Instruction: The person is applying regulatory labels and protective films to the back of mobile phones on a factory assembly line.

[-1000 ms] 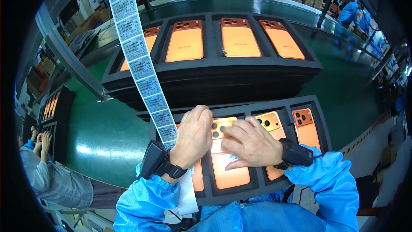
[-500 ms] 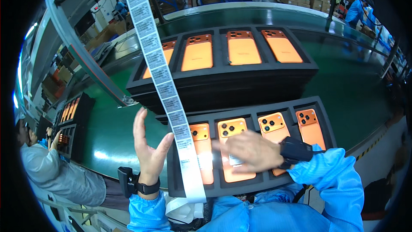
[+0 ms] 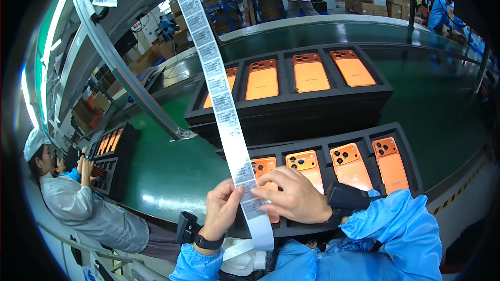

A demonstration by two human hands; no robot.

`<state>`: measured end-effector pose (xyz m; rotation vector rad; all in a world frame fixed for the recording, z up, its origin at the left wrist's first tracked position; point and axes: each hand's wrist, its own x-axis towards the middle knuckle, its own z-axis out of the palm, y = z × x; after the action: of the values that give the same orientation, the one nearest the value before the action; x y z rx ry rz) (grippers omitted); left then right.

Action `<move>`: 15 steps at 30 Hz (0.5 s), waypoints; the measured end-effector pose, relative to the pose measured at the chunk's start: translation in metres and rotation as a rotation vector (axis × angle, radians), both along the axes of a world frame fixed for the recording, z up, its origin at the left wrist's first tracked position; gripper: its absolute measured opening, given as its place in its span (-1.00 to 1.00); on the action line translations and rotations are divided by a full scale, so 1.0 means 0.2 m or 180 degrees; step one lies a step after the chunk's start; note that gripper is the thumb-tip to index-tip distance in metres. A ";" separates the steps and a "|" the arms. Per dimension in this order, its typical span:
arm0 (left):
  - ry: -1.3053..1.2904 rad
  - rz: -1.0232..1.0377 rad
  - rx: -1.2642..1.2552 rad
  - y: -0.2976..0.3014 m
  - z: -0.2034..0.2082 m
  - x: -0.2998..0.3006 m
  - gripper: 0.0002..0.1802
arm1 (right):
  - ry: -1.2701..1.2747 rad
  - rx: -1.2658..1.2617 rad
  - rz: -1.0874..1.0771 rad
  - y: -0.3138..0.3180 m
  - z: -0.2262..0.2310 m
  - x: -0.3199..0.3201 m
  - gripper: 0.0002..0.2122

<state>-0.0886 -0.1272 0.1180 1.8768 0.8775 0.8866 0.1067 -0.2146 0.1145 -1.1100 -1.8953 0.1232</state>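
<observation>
In the head view, the left edge of a white label strip (image 3: pixel 226 109) is pinched between the thumb and fingers of the left hand (image 3: pixel 221 209). The strip's right edge is met by the bent fingers of the right hand (image 3: pixel 298 195) (whether it is gripped there cannot be told). The strip is stretched down from the top edge of the view, and its lower part is hung over the left end of a dark tray (image 3: pixel 400 132). Four orange phones (image 3: pixel 393 173) are held side by side in that tray, backs up; the leftmost is partly covered by the strip and the right hand. Beyond it, four more orange-backed phones (image 3: pixel 312 77) are seated in a tray stack (image 3: pixel 291 118), which is carried by the green desk (image 3: pixel 166 177). Loose white paper (image 3: pixel 244 260) is seen by the left wrist.
</observation>
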 end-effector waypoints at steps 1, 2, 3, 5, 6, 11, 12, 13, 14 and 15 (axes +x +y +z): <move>-0.0230 -0.0129 -0.1083 -0.03 0.00 -0.01 -0.80 | -0.0045 0.0088 0.0010 -0.01 0.00 -0.02 -0.61; -0.0300 -0.0213 -0.1113 -0.04 0.01 -0.01 -0.71 | -0.0034 0.0154 -0.0031 -0.01 -0.01 -0.04 -0.58; -0.0301 -0.0258 -0.1101 -0.05 0.02 -0.01 -0.71 | -0.0044 0.0167 -0.0075 -0.02 -0.01 -0.05 -0.58; -0.0968 -0.0243 -0.1816 -0.10 0.03 0.01 -0.70 | -0.0122 0.0466 -0.0151 -0.03 -0.03 -0.06 -0.55; -0.0987 -0.0504 -0.1901 -0.09 0.03 -0.01 -0.69 | -0.0075 0.0619 -0.0226 -0.02 -0.05 -0.07 -0.57; 0.0306 -0.0038 -0.1652 -0.14 0.05 -0.08 -0.73 | 0.0366 0.1287 -0.0332 0.04 -0.14 -0.18 -0.80; -0.0013 -0.0104 -0.1727 -0.15 0.04 -0.08 -0.67 | 0.0299 0.1116 -0.0244 0.05 -0.16 -0.18 -0.83; -0.0311 -0.0164 -0.1828 -0.15 0.01 -0.09 -0.61 | 0.0334 0.1165 -0.0104 0.04 -0.14 -0.17 -0.85; -0.0212 -0.0171 -0.1871 -0.14 0.01 -0.09 -0.65 | 0.0799 0.1654 -0.0341 0.10 -0.18 -0.22 -0.94; -0.0295 -0.0221 -0.1788 -0.15 0.02 -0.09 -0.66 | 0.0961 0.1629 -0.0333 0.10 -0.16 -0.23 -0.93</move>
<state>-0.1067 -0.1573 0.1218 1.3596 0.8871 0.5978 0.0611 -0.1954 0.0822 -0.7846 -1.4803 -0.2315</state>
